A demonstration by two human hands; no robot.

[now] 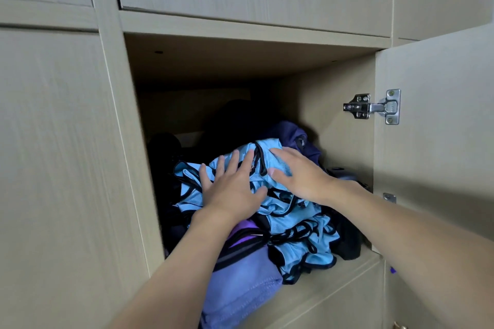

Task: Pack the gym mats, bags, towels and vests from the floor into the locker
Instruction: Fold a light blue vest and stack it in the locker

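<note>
A heap of light blue vests [291, 224] with black trim fills the front of the open locker compartment [336, 125]. My left hand [230, 187] lies flat on the heap's left side, fingers spread and straight. On top of the heap at the right, my right hand [299, 176] presses down, palm down. Under the vests a purple bag [240, 275] sticks out over the shelf's front edge. A dark navy bag [296, 136] sits behind the heap. Dark items fill the shadowed back and left of the compartment.
The locker door [433, 125] stands swung open at the right, hung on a metal hinge [374, 107]. Closed beige locker fronts [53, 141] surround the compartment on the left, above and below. There is free height above the heap inside.
</note>
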